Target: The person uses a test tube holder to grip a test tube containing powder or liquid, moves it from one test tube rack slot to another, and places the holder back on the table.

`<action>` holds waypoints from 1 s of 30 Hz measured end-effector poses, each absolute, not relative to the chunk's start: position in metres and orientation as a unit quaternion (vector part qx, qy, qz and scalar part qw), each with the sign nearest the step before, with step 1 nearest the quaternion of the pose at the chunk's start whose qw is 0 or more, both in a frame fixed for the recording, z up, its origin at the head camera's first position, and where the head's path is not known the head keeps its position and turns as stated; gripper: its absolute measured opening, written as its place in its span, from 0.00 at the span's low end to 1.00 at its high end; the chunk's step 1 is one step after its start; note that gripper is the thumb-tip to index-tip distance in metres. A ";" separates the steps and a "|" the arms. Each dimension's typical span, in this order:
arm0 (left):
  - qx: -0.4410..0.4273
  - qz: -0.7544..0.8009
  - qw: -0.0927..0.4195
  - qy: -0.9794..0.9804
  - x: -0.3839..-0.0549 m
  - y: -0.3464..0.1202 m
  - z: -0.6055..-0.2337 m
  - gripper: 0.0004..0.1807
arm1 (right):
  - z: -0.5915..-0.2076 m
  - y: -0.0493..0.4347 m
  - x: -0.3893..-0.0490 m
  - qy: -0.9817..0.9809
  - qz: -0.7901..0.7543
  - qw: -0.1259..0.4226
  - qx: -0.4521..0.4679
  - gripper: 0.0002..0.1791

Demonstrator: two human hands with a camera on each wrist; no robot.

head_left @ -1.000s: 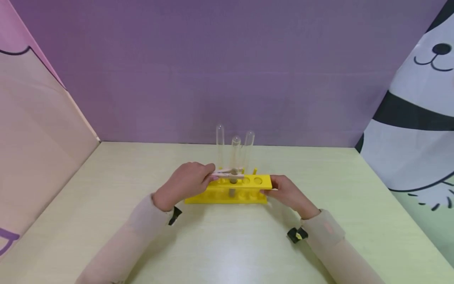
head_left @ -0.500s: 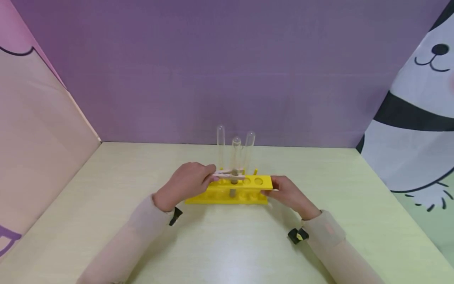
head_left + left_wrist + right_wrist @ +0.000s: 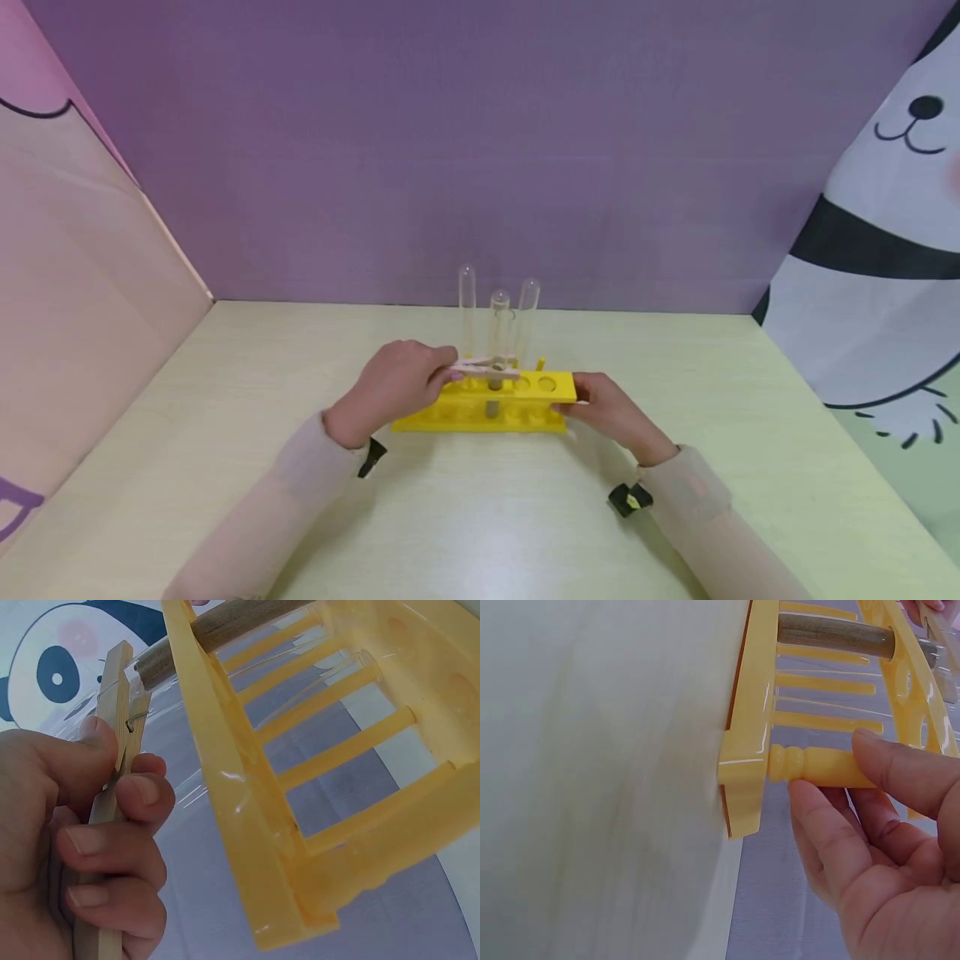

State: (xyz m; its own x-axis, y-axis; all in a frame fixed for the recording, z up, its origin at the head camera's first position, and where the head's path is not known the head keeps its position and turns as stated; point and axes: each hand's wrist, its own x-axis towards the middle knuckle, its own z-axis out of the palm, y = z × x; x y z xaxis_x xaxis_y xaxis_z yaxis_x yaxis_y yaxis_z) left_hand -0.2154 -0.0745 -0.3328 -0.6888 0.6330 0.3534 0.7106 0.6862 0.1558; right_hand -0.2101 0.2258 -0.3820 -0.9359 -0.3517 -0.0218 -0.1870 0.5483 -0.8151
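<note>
Table (image 3: 480,508) carried the rack (image 3: 558,396), mid-scene, far side. Left hand (image 3: 397,383) gripped the clamp; right hand (image 3: 607,412) held the rack's right post (image 3: 825,766). Two clear tubes, left (image 3: 467,296) and right (image 3: 528,304), stood upside down behind. Filled tube (image 3: 836,636) stood in a middle hole, reaching the base: insertion looked done. Clamp (image 3: 112,697) sat at that tube just above the top plate; bite unclear. Left, by my read: clamp not released, rack not let go.
</note>
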 end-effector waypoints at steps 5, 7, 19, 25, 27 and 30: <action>-0.368 -0.140 0.139 -0.909 -0.214 -0.074 -0.330 0.16 | -0.384 0.226 -0.211 0.875 -0.451 0.093 -0.152 0.15; -0.365 -0.139 0.138 -0.910 -0.214 -0.074 -0.330 0.16 | -0.384 0.226 -0.212 0.876 -0.448 0.093 -0.151 0.15; -0.359 -0.127 0.144 -0.913 -0.215 -0.074 -0.321 0.14 | -0.384 0.225 -0.214 0.878 -0.444 0.091 -0.152 0.16; -0.358 -0.125 0.153 -0.912 -0.215 -0.074 -0.316 0.15 | -0.383 0.227 -0.215 0.881 -0.440 0.088 -0.150 0.15; -0.356 -0.124 0.154 -0.913 -0.215 -0.074 -0.314 0.15 | -0.383 0.227 -0.216 0.882 -0.438 0.088 -0.148 0.15; -0.353 -0.123 0.154 -0.915 -0.215 -0.074 -0.311 0.15 | -0.383 0.226 -0.216 0.883 -0.436 0.090 -0.148 0.16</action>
